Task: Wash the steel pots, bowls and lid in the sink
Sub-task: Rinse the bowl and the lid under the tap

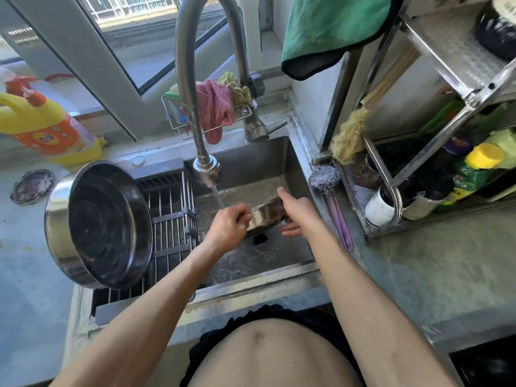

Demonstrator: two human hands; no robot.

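Note:
A small steel bowl (pixel 265 216) is held tilted over the sink (pixel 251 255), just under the running stream from the faucet head (pixel 207 169). My left hand (pixel 227 227) grips its left rim with curled fingers. My right hand (pixel 293 210) cups its right side, thumb up on the rim and fingers underneath. A large steel pot (pixel 97 224) stands tilted on the drying rack (pixel 173 233) to the left, its inside facing me.
A yellow detergent bottle (pixel 47 127) lies on the sill at left. Cloths (pixel 217 107) hang in a wire caddy behind the faucet. A steel-wool brush (pixel 325 178) lies on the sink's right edge, beside a shelf rack (pixel 435 152) of bottles. A green towel (pixel 329 32) hangs above.

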